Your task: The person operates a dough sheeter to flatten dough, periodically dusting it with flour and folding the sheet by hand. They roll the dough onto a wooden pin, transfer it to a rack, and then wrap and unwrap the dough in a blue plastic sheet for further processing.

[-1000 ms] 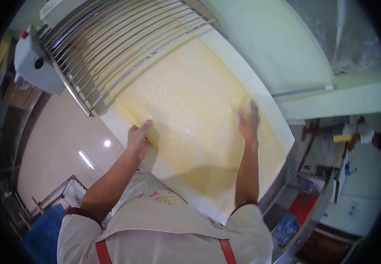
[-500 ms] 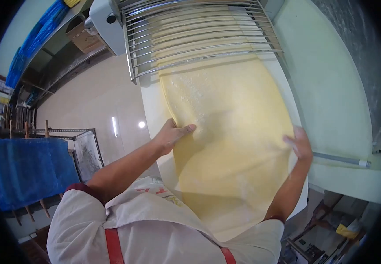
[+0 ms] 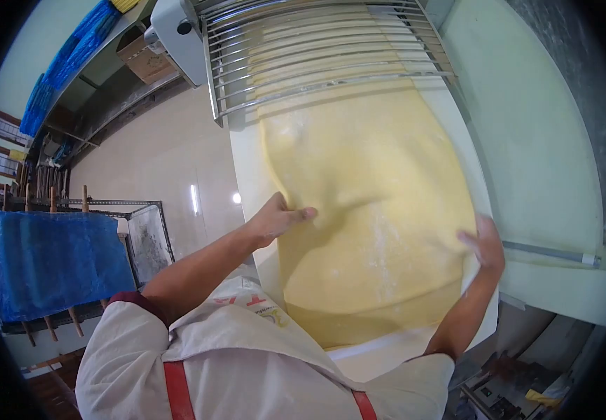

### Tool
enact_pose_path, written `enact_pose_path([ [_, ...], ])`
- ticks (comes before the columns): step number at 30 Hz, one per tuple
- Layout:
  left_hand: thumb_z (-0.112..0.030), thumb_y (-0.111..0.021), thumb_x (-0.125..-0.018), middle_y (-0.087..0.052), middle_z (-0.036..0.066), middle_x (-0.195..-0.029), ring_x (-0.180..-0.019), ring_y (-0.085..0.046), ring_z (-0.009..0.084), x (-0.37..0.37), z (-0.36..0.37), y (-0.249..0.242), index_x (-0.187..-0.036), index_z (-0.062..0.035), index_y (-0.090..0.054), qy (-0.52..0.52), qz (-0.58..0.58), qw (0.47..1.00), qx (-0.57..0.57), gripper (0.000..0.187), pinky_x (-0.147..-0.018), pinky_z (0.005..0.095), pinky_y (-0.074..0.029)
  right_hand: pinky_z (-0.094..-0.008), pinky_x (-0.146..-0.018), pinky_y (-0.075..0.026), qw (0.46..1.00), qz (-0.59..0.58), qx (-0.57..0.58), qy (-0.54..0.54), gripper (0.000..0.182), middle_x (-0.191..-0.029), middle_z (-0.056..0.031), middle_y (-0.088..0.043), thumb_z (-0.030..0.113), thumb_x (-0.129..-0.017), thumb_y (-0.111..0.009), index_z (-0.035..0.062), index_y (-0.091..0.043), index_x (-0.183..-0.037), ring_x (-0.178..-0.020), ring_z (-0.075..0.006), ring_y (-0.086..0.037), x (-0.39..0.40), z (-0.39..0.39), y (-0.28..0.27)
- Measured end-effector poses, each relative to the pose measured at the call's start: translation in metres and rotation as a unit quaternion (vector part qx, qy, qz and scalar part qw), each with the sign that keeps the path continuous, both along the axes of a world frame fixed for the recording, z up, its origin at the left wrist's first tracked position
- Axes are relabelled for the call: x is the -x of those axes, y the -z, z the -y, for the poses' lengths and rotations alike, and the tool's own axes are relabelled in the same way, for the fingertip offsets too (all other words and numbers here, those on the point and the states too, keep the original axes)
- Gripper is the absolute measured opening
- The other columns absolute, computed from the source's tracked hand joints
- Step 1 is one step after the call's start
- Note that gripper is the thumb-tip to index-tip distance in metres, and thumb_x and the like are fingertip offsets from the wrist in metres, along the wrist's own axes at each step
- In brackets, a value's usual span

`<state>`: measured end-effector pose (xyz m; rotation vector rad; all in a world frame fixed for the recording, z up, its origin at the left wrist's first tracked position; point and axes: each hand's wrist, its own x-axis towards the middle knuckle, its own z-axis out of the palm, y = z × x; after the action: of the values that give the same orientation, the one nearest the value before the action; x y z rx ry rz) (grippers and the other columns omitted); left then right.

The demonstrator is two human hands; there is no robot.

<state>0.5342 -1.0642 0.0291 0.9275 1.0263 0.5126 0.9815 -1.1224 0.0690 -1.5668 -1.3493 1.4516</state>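
A wide sheet of pale yellow dough point(image 3: 380, 182), dusted with flour, lies along a white belt point(image 3: 248, 164) and runs under a metal guard grille point(image 3: 331, 59). My left hand point(image 3: 277, 218) pinches its left edge, thumb on top and the other fingers tucked out of sight beneath. On the opposite edge my right hand point(image 3: 483, 241) has hold of the dough, thumb over the top; it is slightly blurred. Between my hands the sheet bulges and creases. Its near edge curves across the belt in front of my apron.
The white sheeting machine's body point(image 3: 179, 38) stands at the upper left. Blue plastic point(image 3: 58, 269) covers a rack on the left, with wooden rods sticking out. A cardboard box point(image 3: 145, 59) sits on a shelf. A pale green panel point(image 3: 527, 140) and grey bar point(image 3: 548, 253) flank the right side.
The dough's near edge has moved away from my body, baring a strip of belt. A crease has formed between my hands, and different flour streaks show. Both hands keep their hold.
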Motion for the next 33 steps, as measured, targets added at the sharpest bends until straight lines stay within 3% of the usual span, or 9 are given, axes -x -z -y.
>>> enact_pose_path([
  [4,-0.021,-0.062,-0.089,-0.062,0.012,-0.106,-0.091,-0.062,0.0175,-0.002,-0.024,-0.014,-0.117,0.007,-0.053,-0.002,0.022,0.998,-0.054,0.041,-0.078,0.0319,-0.051,-0.0314,-0.098,-0.039,0.976,-0.187,-0.083,0.079,0.066,-0.122,-0.0128,-0.057,0.004,-0.073,-0.069,-0.0065,-0.041,-0.132,-0.11,-0.02,-0.055,0.006,0.003,0.005],
  [9,-0.025,-0.058,-0.092,-0.062,0.012,-0.107,-0.093,-0.061,0.0164,0.037,-0.015,0.016,-0.117,0.0062,-0.053,-0.135,0.067,0.984,0.091,0.041,-0.079,0.0314,-0.051,-0.0334,-0.094,-0.04,0.988,-0.099,-0.076,0.087,0.064,-0.12,-0.0117,-0.056,0.005,-0.07,-0.069,-0.0013,-0.045,-0.13,-0.109,-0.0213,-0.054,0.007,-0.021,0.06],
  [13,-0.021,-0.061,-0.09,-0.065,0.008,-0.094,-0.079,-0.062,0.0142,0.013,0.012,0.029,-0.109,0.0049,-0.059,-0.064,-0.045,0.997,0.02,0.032,-0.071,0.0301,-0.051,-0.0312,-0.091,-0.041,0.997,0.049,-0.013,-0.05,0.047,-0.109,-0.0061,-0.06,0.004,-0.066,-0.07,0.0002,-0.058,-0.111,-0.099,-0.0207,-0.057,0.012,-0.014,0.051],
  [18,-0.02,-0.063,-0.089,-0.064,0.009,-0.099,-0.087,-0.061,0.0149,-0.019,0.033,0.002,-0.108,0.0044,-0.057,0.002,-0.03,0.985,-0.168,0.032,-0.074,0.0302,-0.051,-0.03,-0.09,-0.041,0.997,0.023,-0.033,-0.071,0.044,-0.105,-0.0061,-0.059,0.014,-0.063,-0.073,-0.0009,-0.06,-0.102,-0.1,-0.0191,-0.055,-0.031,0.02,0.029],
  [21,-0.02,-0.061,-0.09,-0.063,0.01,-0.103,-0.09,-0.061,0.0153,-0.01,0.025,0.017,-0.111,0.0046,-0.055,-0.114,-0.055,0.991,0.045,0.033,-0.076,0.0311,-0.051,-0.0308,-0.098,-0.035,0.998,0.013,-0.028,0.05,0.048,-0.112,-0.0073,-0.057,0.007,-0.066,-0.071,-0.0012,-0.057,-0.111,-0.112,-0.0187,-0.049,0.003,0.006,0.029],
  [24,-0.019,-0.059,-0.091,-0.064,0.01,-0.1,-0.086,-0.062,0.0159,0.011,0.029,0.026,-0.11,0.0048,-0.057,-0.134,0.018,0.988,0.075,0.03,-0.075,0.0315,-0.051,-0.0303,-0.106,-0.023,0.994,0.021,-0.018,0.109,0.051,-0.12,-0.0062,-0.052,0.001,-0.066,-0.07,0.0008,-0.056,-0.115,-0.123,-0.019,-0.039,0.019,-0.005,0.047],
  [27,-0.016,-0.06,-0.09,-0.064,0.012,-0.102,-0.087,-0.062,0.0174,0.009,0.051,0.028,-0.111,0.0064,-0.056,-0.17,0.034,0.977,0.125,0.031,-0.075,0.032,-0.052,-0.0302,-0.105,-0.024,0.998,0.035,-0.006,0.059,0.048,-0.121,-0.0065,-0.051,-0.002,-0.066,-0.069,0.0012,-0.057,-0.113,-0.121,-0.0186,-0.041,0.021,-0.009,0.057],
  [30,-0.014,-0.06,-0.09,-0.06,0.014,-0.109,-0.092,-0.061,0.0203,-0.008,0.062,0.02,-0.115,0.0065,-0.053,-0.216,0.054,0.96,0.172,0.033,-0.08,0.0326,-0.053,-0.029,-0.098,-0.036,0.993,0.091,-0.041,0.069,0.036,-0.112,-0.0065,-0.056,-0.008,-0.07,-0.065,0.0016,-0.06,-0.103,-0.114,-0.0182,-0.048,0.038,-0.016,0.061],
  [33,-0.012,-0.059,-0.09,-0.058,0.013,-0.112,-0.096,-0.06,0.0207,-0.022,0.06,0.019,-0.115,0.0058,-0.05,-0.283,0.072,0.94,0.176,0.032,-0.084,0.0322,-0.054,-0.028,-0.089,-0.043,0.99,0.002,0.004,0.141,0.027,-0.108,-0.0057,-0.056,-0.006,-0.073,-0.066,0.0015,-0.06,-0.098,-0.106,-0.0178,-0.051,0.052,-0.031,0.07],
])
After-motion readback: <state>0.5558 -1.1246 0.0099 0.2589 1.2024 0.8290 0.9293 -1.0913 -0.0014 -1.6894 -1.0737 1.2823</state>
